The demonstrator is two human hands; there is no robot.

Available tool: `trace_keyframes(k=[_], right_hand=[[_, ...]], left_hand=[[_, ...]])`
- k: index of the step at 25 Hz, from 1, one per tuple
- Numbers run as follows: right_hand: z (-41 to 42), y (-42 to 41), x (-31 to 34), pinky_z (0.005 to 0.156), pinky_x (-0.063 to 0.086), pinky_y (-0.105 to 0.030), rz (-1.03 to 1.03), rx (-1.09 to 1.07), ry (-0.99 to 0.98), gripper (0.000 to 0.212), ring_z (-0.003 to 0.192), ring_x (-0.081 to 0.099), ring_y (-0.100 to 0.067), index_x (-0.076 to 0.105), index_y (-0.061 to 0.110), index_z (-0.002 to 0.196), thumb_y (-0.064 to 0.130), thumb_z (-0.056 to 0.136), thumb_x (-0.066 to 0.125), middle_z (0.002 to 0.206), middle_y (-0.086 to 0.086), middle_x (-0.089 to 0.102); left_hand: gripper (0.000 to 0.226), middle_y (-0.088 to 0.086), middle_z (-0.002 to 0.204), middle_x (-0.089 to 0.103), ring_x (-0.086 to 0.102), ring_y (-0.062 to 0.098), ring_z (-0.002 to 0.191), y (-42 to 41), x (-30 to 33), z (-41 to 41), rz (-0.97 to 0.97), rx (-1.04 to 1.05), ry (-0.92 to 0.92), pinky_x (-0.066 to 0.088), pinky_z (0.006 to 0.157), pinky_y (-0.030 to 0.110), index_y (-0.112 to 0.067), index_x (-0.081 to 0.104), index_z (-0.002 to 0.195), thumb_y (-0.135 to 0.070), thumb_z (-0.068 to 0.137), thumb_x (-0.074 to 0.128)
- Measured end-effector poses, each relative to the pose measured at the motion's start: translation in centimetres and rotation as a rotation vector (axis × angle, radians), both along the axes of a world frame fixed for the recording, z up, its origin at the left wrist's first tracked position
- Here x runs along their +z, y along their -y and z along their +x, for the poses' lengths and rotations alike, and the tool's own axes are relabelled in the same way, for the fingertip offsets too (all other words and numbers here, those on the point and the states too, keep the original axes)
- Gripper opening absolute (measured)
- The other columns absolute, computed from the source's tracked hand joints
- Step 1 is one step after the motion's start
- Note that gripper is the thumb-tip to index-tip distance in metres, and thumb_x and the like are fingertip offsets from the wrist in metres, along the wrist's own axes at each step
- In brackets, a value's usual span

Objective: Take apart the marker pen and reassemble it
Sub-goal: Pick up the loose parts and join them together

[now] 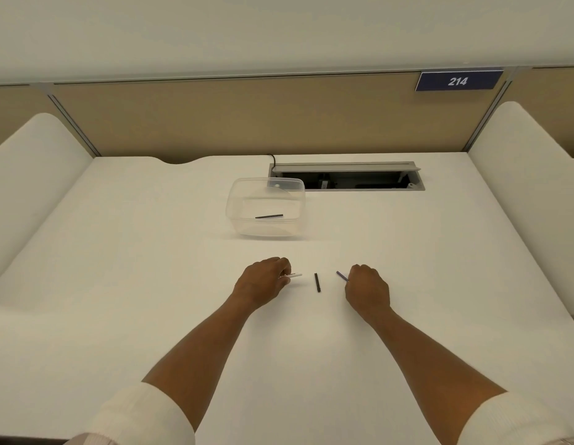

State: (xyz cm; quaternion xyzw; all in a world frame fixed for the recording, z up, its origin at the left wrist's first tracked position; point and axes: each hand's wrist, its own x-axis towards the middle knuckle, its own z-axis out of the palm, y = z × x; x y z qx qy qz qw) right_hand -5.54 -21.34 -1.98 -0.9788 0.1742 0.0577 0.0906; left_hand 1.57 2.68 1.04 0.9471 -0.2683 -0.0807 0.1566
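Note:
My left hand [263, 282] rests low on the white table and grips a white marker barrel [293, 275], whose open end points right. My right hand [367, 289] pinches a thin purple ink rod [342, 276] that sticks out up and to the left. Between the two hands a short black marker piece [317, 282] lies on the table, touching neither hand. Another thin black stick [269, 216] lies inside the clear plastic tub [237, 200] farther back.
Behind the tub, an open cable tray [348, 179] is set into the table [150, 252]. Beige partition panels close the far side, with a blue "214" sign [458, 81] at upper right. White padded dividers [32, 175] flank both sides.

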Motion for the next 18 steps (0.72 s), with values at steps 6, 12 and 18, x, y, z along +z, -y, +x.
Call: trace_keyframes(k=[6,12,18], right_hand=[[0.0,0.2,0.3,0.076,0.049,-0.033,0.009,0.068,0.027,0.018,0.102,0.056,-0.023,0.054,0.01,0.108,0.009,0.094,0.041,0.107,-0.004,0.06],[0.9,-1.3,1.9,0.057,0.036,-0.032,0.348,0.188,0.089,0.01,0.069,0.048,-0.023,0.045,0.018,0.084,0.014,0.091,0.039,0.077,-0.002,0.056],[1.3,-3.0,3.0,0.053,0.032,-0.031,0.39,0.247,0.126,0.008,0.067,0.044,-0.019,0.045,0.021,0.082,0.016,0.088,0.042,0.072,0.003,0.052]], left_hand=[[0.004,-0.011,0.095,0.063,0.058,0.018,0.081,0.4,-0.3,0.4,-0.022,0.014,-0.017,0.043,0.065,0.032,-0.03,0.053,0.095,-0.032,0.093,0.055],[0.002,-0.01,0.092,0.061,0.055,0.019,0.078,0.7,0.1,0.4,-0.034,0.024,0.008,0.04,0.062,0.032,-0.029,0.052,0.094,-0.029,0.095,0.051],[0.002,-0.009,0.091,0.061,0.053,0.017,0.076,0.4,1.0,0.1,-0.047,0.019,0.037,0.035,0.06,0.03,-0.028,0.053,0.094,-0.028,0.095,0.052]])
